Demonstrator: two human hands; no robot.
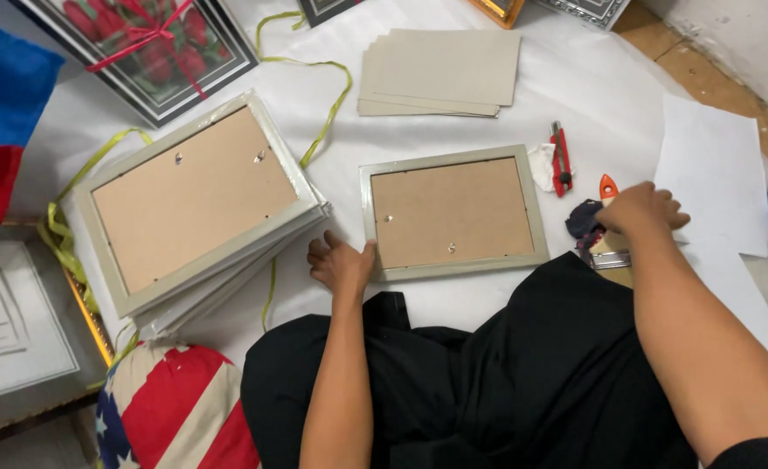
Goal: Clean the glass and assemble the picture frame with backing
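**On the white sheet: one frame face-down, both hands at its flanks**

Around the small picture frame [452, 213], taken as the reference point, several items are only partly legible. Right of the frame, the right hand [643, 211] covers a cluster of tools [594, 239]; a dark patch, an orange tip and a metal band show beside it, but what they belong to cannot be made out. Whether that hand grips anything cannot be told: the fingers curl downward, knuckles up, with their tips hidden. Far right of the frame, coloured packets are cut off by the picture's edge. Above and left of the frame, a framed red-flower picture [145, 43] tied with ribbon is cropped at the top.

The small picture frame lies back-up on the white sheet [592, 87], brown backing board showing, just beyond the person's black-clad lap. The left hand [340, 263] rests at the frame's lower left corner, fingers loosely bent and slightly apart, thumb touching the frame's edge; it clasps nothing. Both forearms reach forward from the lap.

Left of the frame, a stack of larger frames [197, 204] lies back-up, tilted, with yellow-green ribbon [327, 113] trailing near it. Above the frame lie grey card sheets [440, 71]. Between frame and right hand lies a red utility knife [560, 159].
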